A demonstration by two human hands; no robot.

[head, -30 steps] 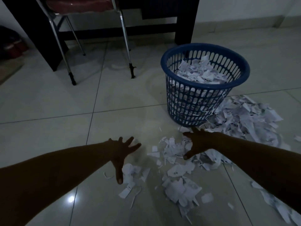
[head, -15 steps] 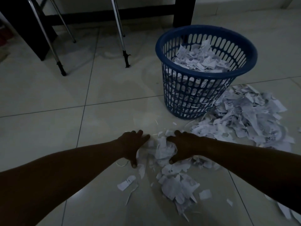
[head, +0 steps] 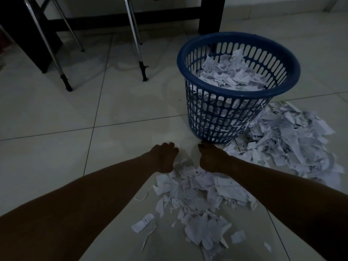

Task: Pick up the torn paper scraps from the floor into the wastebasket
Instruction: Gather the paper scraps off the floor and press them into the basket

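A blue plastic wastebasket [head: 226, 117] stands on the tiled floor, holding many white paper scraps. A small heap of torn scraps [head: 197, 187] lies on the floor between my forearms. My left hand [head: 164, 158] and my right hand [head: 211, 158] rest on the floor at the far end of that heap, facing each other with fingers curled, pressing scraps together between them. A larger pile of scraps [head: 286, 140] lies right of the basket. Loose bits [head: 143, 225] lie nearer to me.
Chrome chair legs [head: 135, 40] stand at the back left. Dark wooden table legs [head: 211, 14] stand behind the basket. Bare tiles stretch to the left of my arms.
Both hands have come together from spread apart, sweeping the scattered scraps into one heap between them. The view has moved closer to the floor and the basket.
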